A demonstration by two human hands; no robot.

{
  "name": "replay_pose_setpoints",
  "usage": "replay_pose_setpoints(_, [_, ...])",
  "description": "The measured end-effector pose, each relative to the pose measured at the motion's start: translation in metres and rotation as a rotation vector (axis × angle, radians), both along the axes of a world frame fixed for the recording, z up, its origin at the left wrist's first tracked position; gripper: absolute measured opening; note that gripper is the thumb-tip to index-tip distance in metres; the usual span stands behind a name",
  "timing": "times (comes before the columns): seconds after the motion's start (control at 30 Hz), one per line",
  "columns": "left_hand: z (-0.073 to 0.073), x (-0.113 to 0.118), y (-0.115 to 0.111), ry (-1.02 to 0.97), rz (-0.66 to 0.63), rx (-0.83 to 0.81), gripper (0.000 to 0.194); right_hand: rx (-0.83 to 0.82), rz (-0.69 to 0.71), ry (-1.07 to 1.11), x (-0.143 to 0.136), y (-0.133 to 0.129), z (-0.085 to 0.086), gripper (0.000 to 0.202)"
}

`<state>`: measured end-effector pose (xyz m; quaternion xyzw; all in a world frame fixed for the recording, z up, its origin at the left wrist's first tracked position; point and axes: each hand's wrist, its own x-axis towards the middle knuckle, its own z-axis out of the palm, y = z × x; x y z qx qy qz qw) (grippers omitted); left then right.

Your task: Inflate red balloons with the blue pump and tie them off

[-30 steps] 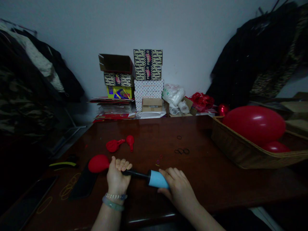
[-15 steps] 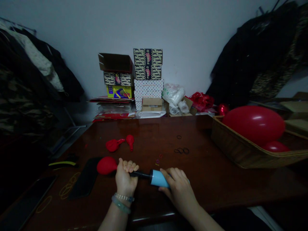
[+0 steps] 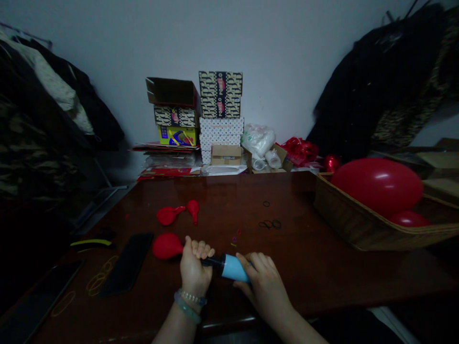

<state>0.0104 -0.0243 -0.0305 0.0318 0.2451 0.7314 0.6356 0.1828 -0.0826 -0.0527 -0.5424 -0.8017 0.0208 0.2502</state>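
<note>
Fingers of the left hand (image 3: 194, 268) are curled tight into a fist around the black front end of a hand pump (image 3: 229, 266), right where the neck of a small red balloon (image 3: 167, 245) sits, so the partly puffed balloon sticks out to the left of the fist, low over the dark wooden table (image 3: 308, 267). Left of it lie a dark phone (image 3: 126, 263), some yellow rubber bands (image 3: 96, 283) and a yellow-and-black tool (image 3: 92, 243); two limp red balloons (image 3: 176, 213) rest farther back on the table. The pump's pale blue barrel runs to the right from the fist, and the right hand (image 3: 264, 286) is wrapped closed over its rear part, fingers draped on top. Beyond the hands, small black rubber rings (image 3: 271, 223) lie on the table, and stacked patterned boxes (image 3: 220, 114) stand against the wall. At the far right a wicker basket (image 3: 344, 220) holds a large inflated red balloon (image 3: 376, 185).
</note>
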Motion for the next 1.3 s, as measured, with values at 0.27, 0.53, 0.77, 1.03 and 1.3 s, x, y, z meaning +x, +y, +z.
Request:
replay_pose_setpoints(0.27, [0.013,-0.019,0.002,0.019,0.022,0.005,0.044,0.004,0.025,-0.004,0.0,0.002,0.009,0.061])
replay_pose_setpoints(0.53, [0.018,-0.041,0.008,0.036,0.071,-0.013,0.042,0.043,0.042,0.022,0.007,0.007,0.009,0.057])
replay_pose_setpoints(0.77, [0.011,-0.035,0.008,0.021,0.055,0.005,0.042,0.028,-0.013,0.063,0.006,0.002,0.01,0.048])
replay_pose_setpoints(1.03, [0.003,-0.018,0.004,-0.019,0.039,0.043,0.048,0.069,-0.029,0.067,0.0,0.0,0.006,0.056])
replay_pose_setpoints(1.3, [0.007,0.005,-0.004,0.065,0.009,0.063,0.051,0.029,-0.002,0.034,0.0,-0.002,0.003,0.057])
